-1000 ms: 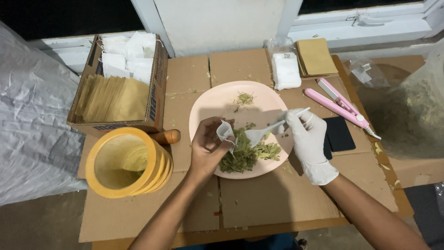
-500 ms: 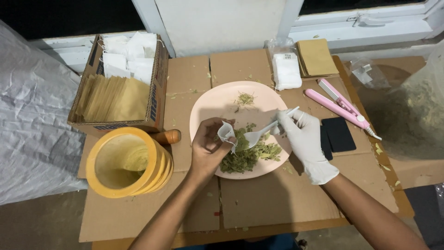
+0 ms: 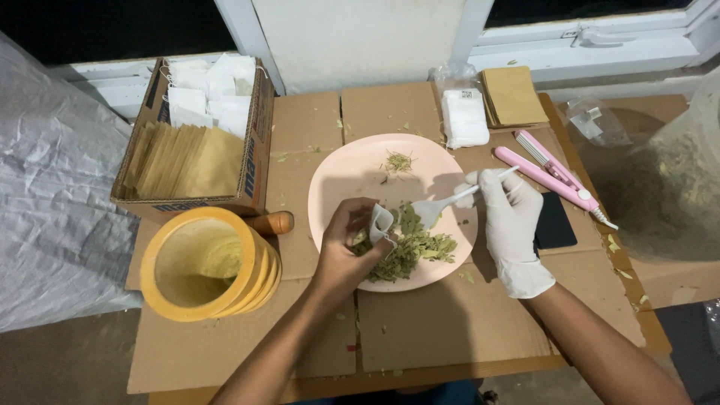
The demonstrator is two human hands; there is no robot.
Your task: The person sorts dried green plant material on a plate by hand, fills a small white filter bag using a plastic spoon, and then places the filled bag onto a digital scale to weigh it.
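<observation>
From the head camera, the bare left hand [image 3: 346, 251] pinches a small white sachet [image 3: 380, 223] open over the pink plate [image 3: 352, 176], while the gloved right hand [image 3: 511, 225] grips a white plastic spoon [image 3: 444, 205] whose bowl sits at the sachet's mouth, above the pile of dried green leaves [image 3: 412, 244] on the plate's near side. A yellow mortar [image 3: 206, 262] stands left of the plate, a cardboard box of sachets and envelopes [image 3: 196, 142] behind it, and a pink sealing tool [image 3: 547, 174] lies to the right on the cardboard-covered table [image 3: 442, 330].

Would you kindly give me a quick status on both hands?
Left hand holds small white bag open. Gloved right hand holds white spoon at dried leaves on pink plate. Nothing obstructing.
</observation>
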